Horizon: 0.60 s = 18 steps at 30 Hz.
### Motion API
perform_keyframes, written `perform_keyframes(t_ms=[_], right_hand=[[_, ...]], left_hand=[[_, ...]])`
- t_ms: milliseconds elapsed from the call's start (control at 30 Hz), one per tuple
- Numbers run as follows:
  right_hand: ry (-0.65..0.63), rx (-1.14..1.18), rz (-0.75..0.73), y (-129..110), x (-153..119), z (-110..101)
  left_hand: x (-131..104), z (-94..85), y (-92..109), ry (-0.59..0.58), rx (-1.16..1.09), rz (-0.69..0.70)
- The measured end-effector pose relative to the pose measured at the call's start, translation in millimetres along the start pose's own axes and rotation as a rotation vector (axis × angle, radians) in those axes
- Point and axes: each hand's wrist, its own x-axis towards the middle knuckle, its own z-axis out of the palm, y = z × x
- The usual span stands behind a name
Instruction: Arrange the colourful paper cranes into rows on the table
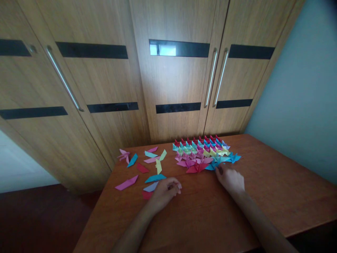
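Rows of folded paper cranes stand at the back of the wooden table, with a red crane [197, 167] at the front. My right hand [230, 179] is closed at the near edge of a blue crane [214, 164], its fingertips touching or pinching it. Over the table, left of centre, my left hand [168, 189] is curled with thumb and fingers close together; nothing shows in it. Beside it lie flat folded papers: a blue piece [155, 178], a lavender piece [150, 187] and a red piece [146, 195], the last two partly hidden by that hand.
More folded pieces lie on the left of the table [200, 218], among them a magenta one [126, 183], a red one [142, 168] and a yellow one [158, 166]. A pink crane [124, 155] sits at the back left corner. Wooden cabinet doors [176, 80] rise behind.
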Motion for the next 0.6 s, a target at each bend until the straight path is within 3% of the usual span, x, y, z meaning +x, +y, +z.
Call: perform_keyframes(t_ms=[200, 333, 433, 533, 600], right_hand=[[0.012, 0.047, 0.030, 2, -6, -2], [0.001, 0.114, -0.050, -14, -19, -2], [-0.042, 0.222, -0.223, -39, -33, -1], [-0.097, 0.309, -0.392, -65, -48, 2], [-0.116, 0.329, -0.453, -76, -55, 6]], left_hand=[[-1, -0.9, 1, 0.015, -0.013, -0.002], [1, -11.2, 4, 0.109, 0.007, 0.042], [5, -36.6, 3, 0.284, 0.065, 0.085], [9, -79.2, -1, 0.531, 0.197, 0.091], [8, -111.5, -3, 0.747, 0.374, 0.008]])
